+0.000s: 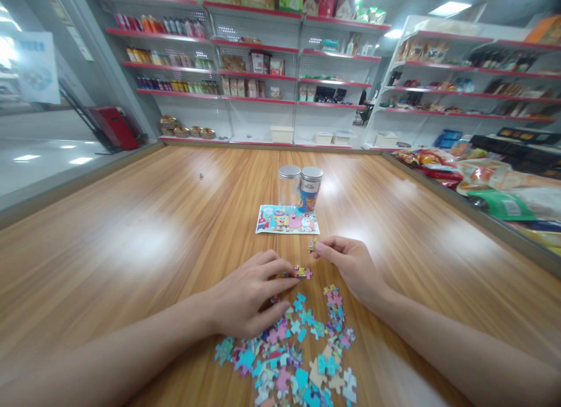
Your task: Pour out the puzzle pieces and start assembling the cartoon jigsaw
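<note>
My right hand [355, 265] pinches a small yellow puzzle piece [312, 245] between thumb and fingertips, just above the table. My left hand [256, 293] lies palm down with its fingers spread. Its fingertips reach a few joined yellow and pink puzzle pieces [302, 272], partly covered by the fingers. Below both hands spreads a heap of loose puzzle pieces [280, 354] in blue, pink, beige and other colours; the left hand hides some of them. Beyond the hands lies a cartoon picture card [288, 220].
A clear jar [288, 188] and a printed jar [311, 191], both with silver lids, stand at the card's far edge. A tiny object [201, 175] sits farther left on the wooden table [144, 220]. Packaged goods [495, 191] lie along the right side, and stocked shelves [254, 43] line the back.
</note>
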`<state>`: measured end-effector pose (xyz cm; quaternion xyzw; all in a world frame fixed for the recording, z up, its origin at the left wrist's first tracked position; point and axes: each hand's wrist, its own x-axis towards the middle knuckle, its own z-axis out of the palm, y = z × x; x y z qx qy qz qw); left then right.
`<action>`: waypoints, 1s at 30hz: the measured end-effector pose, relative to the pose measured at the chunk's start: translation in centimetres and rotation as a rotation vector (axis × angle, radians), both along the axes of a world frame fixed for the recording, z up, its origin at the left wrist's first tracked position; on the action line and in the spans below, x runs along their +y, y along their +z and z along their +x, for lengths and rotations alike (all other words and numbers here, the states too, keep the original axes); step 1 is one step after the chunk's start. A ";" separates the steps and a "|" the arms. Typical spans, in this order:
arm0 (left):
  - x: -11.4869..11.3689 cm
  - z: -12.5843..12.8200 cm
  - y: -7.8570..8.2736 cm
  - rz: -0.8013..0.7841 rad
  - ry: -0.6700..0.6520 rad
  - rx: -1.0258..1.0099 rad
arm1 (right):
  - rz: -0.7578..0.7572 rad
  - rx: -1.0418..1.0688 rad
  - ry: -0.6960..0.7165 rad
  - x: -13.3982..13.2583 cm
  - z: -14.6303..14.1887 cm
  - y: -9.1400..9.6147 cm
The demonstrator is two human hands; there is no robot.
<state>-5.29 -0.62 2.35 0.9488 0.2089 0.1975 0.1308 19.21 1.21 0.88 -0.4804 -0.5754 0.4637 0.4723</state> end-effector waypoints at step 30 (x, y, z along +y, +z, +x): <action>0.9 -0.8 -0.7 -0.077 0.183 -0.073 | 0.404 -0.582 0.118 -1.5 -0.8 0.1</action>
